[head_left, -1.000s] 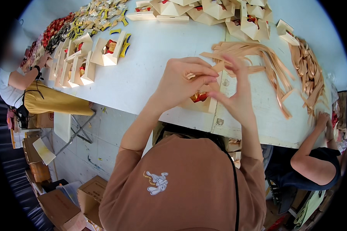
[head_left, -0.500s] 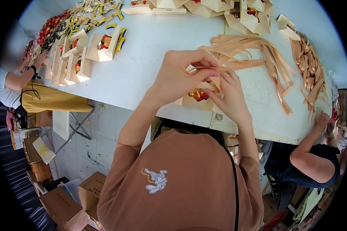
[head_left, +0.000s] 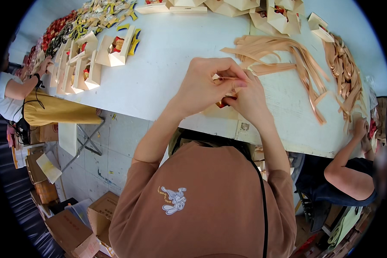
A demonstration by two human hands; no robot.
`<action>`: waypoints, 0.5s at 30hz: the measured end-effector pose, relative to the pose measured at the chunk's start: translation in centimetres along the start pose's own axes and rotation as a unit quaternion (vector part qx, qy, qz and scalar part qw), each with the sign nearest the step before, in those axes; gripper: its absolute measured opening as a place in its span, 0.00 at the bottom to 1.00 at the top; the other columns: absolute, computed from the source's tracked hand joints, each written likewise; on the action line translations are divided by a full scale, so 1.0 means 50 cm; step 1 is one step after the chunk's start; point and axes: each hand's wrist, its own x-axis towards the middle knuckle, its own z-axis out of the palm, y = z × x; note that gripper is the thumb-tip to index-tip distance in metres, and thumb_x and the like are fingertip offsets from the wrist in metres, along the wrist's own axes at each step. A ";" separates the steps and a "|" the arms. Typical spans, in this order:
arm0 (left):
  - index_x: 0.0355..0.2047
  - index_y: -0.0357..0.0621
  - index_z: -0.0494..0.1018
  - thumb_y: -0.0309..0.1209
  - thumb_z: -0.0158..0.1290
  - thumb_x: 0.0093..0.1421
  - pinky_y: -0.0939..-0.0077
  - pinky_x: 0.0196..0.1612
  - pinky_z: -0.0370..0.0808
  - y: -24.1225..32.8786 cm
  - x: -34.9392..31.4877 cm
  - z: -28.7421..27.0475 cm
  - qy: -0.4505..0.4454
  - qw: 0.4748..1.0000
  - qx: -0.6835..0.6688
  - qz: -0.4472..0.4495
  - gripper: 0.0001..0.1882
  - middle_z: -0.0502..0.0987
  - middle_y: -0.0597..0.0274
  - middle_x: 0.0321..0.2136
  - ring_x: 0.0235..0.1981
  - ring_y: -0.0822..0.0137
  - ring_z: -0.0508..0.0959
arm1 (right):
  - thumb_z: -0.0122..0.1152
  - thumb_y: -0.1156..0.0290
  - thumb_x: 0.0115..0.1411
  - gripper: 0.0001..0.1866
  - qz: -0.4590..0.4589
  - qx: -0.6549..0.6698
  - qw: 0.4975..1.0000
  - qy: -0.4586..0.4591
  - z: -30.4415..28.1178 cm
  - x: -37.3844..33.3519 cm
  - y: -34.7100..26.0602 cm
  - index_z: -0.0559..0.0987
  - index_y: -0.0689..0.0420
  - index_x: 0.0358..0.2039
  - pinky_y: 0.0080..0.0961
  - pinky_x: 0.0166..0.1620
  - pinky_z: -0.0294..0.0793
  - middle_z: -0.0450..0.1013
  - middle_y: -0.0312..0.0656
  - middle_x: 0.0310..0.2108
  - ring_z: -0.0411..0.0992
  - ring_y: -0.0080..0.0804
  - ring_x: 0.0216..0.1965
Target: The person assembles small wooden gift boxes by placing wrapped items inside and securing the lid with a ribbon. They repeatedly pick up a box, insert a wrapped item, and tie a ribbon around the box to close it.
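Observation:
My left hand [head_left: 208, 84] is closed, with thumb and index finger pinching a thin peach ribbon [head_left: 224, 78]. My right hand [head_left: 251, 98] meets it from the right, its fingers curled in against the same ribbon and partly covered by the left hand. Both are over a cream box [head_left: 221, 112] at the table's near edge. Between the hands a red and gold wrapped piece [head_left: 221, 103] shows in the box. Most of the box and the ribbon's path round it are hidden behind my fingers.
Loose peach ribbons [head_left: 284, 47] lie right of my hands, with a thicker bundle [head_left: 342, 77] beyond. Filled cream boxes [head_left: 112, 50] stand left, others [head_left: 279, 17] at the back, near heaped small packets [head_left: 103, 17]. One person works at the left [head_left: 17, 88], another at the right [head_left: 348, 176].
My hands have drawn closer together, and the right hand has turned inward over the box. The ribbon end that stuck out above my fingers no longer shows. The right-hand person's arm has shifted slightly.

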 end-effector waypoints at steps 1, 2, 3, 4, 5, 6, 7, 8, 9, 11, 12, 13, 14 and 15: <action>0.31 0.35 0.81 0.19 0.63 0.54 0.80 0.38 0.78 0.000 -0.002 0.000 0.000 1.000 -0.004 -0.009 0.04 0.83 0.62 0.27 0.31 0.73 0.82 | 0.77 0.69 0.40 0.26 -0.002 -0.009 1.000 0.002 -0.001 0.001 -0.003 0.82 0.57 0.43 0.39 0.53 0.70 0.71 0.42 0.53 0.68 0.41 0.55; 0.31 0.35 0.81 0.20 0.63 0.54 0.80 0.38 0.78 0.000 -0.002 -0.002 0.006 1.000 0.001 -0.002 0.04 0.83 0.62 0.27 0.31 0.73 0.82 | 0.77 0.69 0.40 0.26 -0.004 -0.019 1.000 0.003 -0.003 0.002 -0.007 0.82 0.57 0.43 0.39 0.53 0.71 0.71 0.42 0.53 0.68 0.41 0.55; 0.31 0.35 0.80 0.20 0.63 0.54 0.80 0.39 0.78 -0.001 0.000 -0.005 0.012 1.000 0.005 0.005 0.04 0.83 0.62 0.27 0.31 0.73 0.82 | 0.77 0.69 0.40 0.26 -0.006 -0.028 1.000 0.005 -0.003 0.004 -0.009 0.82 0.57 0.43 0.39 0.52 0.71 0.71 0.42 0.53 0.68 0.41 0.55; 0.31 0.35 0.80 0.20 0.63 0.54 0.80 0.39 0.78 -0.003 0.000 -0.007 0.018 1.000 0.008 0.012 0.04 0.83 0.62 0.27 0.31 0.73 0.82 | 0.77 0.69 0.40 0.26 0.005 -0.022 1.000 -0.007 -0.001 0.004 -0.010 0.81 0.57 0.43 0.39 0.52 0.72 0.71 0.42 0.53 0.68 0.41 0.54; 0.31 0.35 0.80 0.20 0.62 0.54 0.79 0.37 0.79 -0.004 0.000 -0.009 0.020 1.000 0.010 0.014 0.03 0.83 0.62 0.27 0.30 0.72 0.82 | 0.77 0.70 0.40 0.25 0.017 -0.015 1.000 -0.020 0.001 0.005 -0.011 0.81 0.57 0.43 0.38 0.51 0.73 0.71 0.42 0.53 0.69 0.41 0.54; 0.31 0.36 0.80 0.20 0.61 0.54 0.79 0.36 0.79 -0.006 0.000 -0.010 0.022 1.000 0.012 0.017 0.03 0.83 0.61 0.28 0.30 0.72 0.83 | 0.77 0.70 0.40 0.25 0.028 -0.009 0.999 -0.032 0.003 0.005 -0.011 0.81 0.57 0.42 0.38 0.51 0.73 0.71 0.43 0.53 0.69 0.42 0.54; 0.31 0.36 0.80 0.20 0.60 0.54 0.78 0.35 0.79 -0.008 0.000 -0.011 0.025 0.999 0.013 0.020 0.03 0.84 0.60 0.28 0.30 0.71 0.83 | 0.77 0.71 0.41 0.25 0.026 0.001 0.999 -0.033 0.002 0.005 -0.011 0.81 0.58 0.43 0.38 0.50 0.74 0.71 0.43 0.53 0.69 0.43 0.53; 0.31 0.36 0.80 0.20 0.60 0.54 0.78 0.35 0.79 -0.010 0.000 -0.011 0.025 0.999 0.019 0.025 0.03 0.84 0.60 0.28 0.30 0.71 0.83 | 0.76 0.71 0.41 0.25 0.023 0.011 0.999 -0.034 0.001 0.005 -0.010 0.80 0.58 0.43 0.38 0.50 0.74 0.71 0.44 0.52 0.69 0.44 0.53; 0.31 0.36 0.80 0.20 0.60 0.54 0.78 0.35 0.79 -0.013 0.001 -0.012 0.025 0.999 0.025 0.029 0.03 0.83 0.60 0.28 0.30 0.71 0.83 | 0.76 0.72 0.42 0.25 0.021 0.020 0.999 -0.034 0.001 0.005 -0.009 0.80 0.59 0.44 0.38 0.50 0.74 0.71 0.45 0.52 0.70 0.45 0.53; 0.31 0.36 0.80 0.20 0.61 0.54 0.78 0.35 0.79 -0.015 0.000 -0.011 0.025 0.999 0.031 0.029 0.04 0.83 0.60 0.28 0.30 0.71 0.83 | 0.75 0.73 0.43 0.25 0.034 0.034 0.997 -0.060 0.002 0.003 -0.005 0.79 0.59 0.45 0.39 0.51 0.74 0.71 0.46 0.51 0.70 0.46 0.52; 0.31 0.36 0.80 0.21 0.61 0.53 0.78 0.36 0.79 -0.015 0.001 -0.011 0.024 0.999 0.031 0.026 0.04 0.83 0.59 0.28 0.30 0.71 0.83 | 0.75 0.74 0.43 0.26 0.040 0.041 0.996 -0.072 0.003 0.002 -0.003 0.78 0.60 0.45 0.39 0.51 0.74 0.71 0.46 0.51 0.70 0.47 0.52; 0.31 0.36 0.80 0.21 0.61 0.53 0.78 0.36 0.79 -0.016 0.001 -0.011 0.024 0.999 0.032 0.022 0.04 0.83 0.59 0.27 0.30 0.70 0.83 | 0.74 0.75 0.43 0.26 0.039 0.045 0.996 -0.070 0.004 0.002 -0.003 0.78 0.60 0.45 0.39 0.51 0.74 0.71 0.46 0.51 0.70 0.47 0.52; 0.31 0.36 0.80 0.20 0.62 0.54 0.79 0.37 0.79 -0.015 0.002 -0.011 0.024 0.999 0.034 0.023 0.04 0.83 0.60 0.27 0.30 0.71 0.83 | 0.74 0.76 0.44 0.25 0.037 0.049 0.996 -0.068 0.005 0.001 -0.003 0.78 0.61 0.46 0.39 0.51 0.74 0.71 0.46 0.52 0.70 0.47 0.52; 0.30 0.35 0.80 0.20 0.62 0.54 0.79 0.38 0.79 -0.013 0.003 -0.011 0.024 0.999 0.036 0.025 0.03 0.83 0.61 0.27 0.30 0.72 0.82 | 0.73 0.76 0.44 0.25 0.036 0.052 0.996 -0.065 0.005 0.000 -0.003 0.78 0.61 0.46 0.39 0.52 0.74 0.71 0.46 0.52 0.70 0.47 0.52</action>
